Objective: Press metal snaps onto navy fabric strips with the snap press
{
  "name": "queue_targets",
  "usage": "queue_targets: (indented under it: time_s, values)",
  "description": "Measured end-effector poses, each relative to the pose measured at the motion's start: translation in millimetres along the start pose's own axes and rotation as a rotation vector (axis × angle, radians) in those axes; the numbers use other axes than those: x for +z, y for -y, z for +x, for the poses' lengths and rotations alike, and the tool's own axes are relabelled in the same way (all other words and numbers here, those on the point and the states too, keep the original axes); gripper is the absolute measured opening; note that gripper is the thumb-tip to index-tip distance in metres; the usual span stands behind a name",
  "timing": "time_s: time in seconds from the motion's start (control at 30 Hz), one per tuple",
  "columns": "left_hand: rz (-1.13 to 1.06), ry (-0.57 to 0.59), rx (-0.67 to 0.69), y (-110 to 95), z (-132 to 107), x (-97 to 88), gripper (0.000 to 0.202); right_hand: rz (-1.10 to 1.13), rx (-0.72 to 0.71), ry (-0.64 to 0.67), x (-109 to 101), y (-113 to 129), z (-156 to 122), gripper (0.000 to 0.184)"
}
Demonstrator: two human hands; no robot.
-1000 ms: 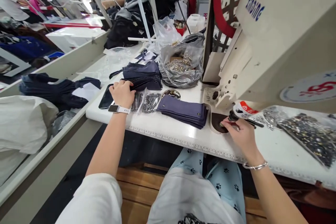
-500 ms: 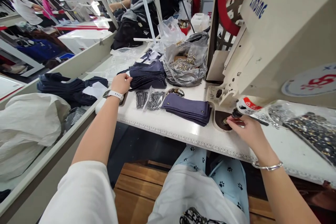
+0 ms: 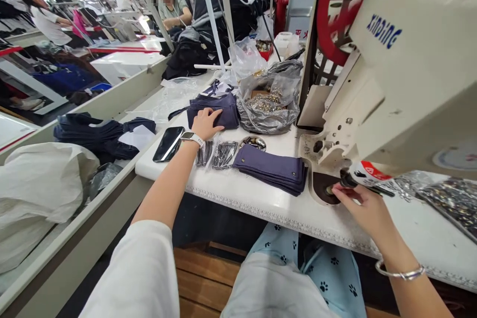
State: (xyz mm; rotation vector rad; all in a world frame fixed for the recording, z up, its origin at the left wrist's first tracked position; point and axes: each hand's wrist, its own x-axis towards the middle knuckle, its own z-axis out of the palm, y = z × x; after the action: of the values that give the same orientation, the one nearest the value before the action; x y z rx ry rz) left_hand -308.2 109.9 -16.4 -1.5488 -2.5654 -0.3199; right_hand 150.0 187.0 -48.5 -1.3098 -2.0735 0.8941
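Note:
My left hand (image 3: 206,123) lies over the front of a stack of dark navy fabric pieces (image 3: 230,111), fingers spread and touching the top. My right hand (image 3: 359,203) is at the press machine (image 3: 402,74), thumb and fingertips pinched together beside the small round die (image 3: 329,190) under its head. Whatever those fingertips hold is too small to make out. Between my hands lies a neat pile of navy fabric strips (image 3: 271,166), the top one with a metal snap at each end.
A phone (image 3: 168,144) lies left of two bags of small black parts (image 3: 224,154). Behind stands a grey plastic bag (image 3: 268,102) of metal fasteners. A tray of dark fasteners (image 3: 452,198) is at right. Dark garments (image 3: 93,134) fill the left trough. Other people work farther back.
My left hand has moved right, from the stack's left edge onto its front, and its fingers have spread. The phone now shows fully. My right hand stays by the die while the view shifts.

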Motion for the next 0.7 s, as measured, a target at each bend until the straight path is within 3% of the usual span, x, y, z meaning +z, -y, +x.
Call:
queue_targets:
  time_s: [0.17, 0.3, 0.5, 0.7]
  values:
    - [0.001, 0.028, -0.101, -2, 35, 24.2, 0.063, -0.032, 0.107, 0.012, 0, -9, -2, 0.032]
    - [0.014, 0.027, -0.082, -1, 50, 25.9, 0.068, -0.037, 0.07, 0.033, -1, -12, -3, 0.032]
    - [-0.012, -0.027, -0.057, 4, 41, 16.8, 0.074, -0.108, -0.005, 0.025, -3, -9, -4, 0.035]
    - [0.006, -0.219, -0.097, 27, 33, 1.2, 0.065, -0.163, 0.033, 0.024, -4, -8, -4, 0.038]
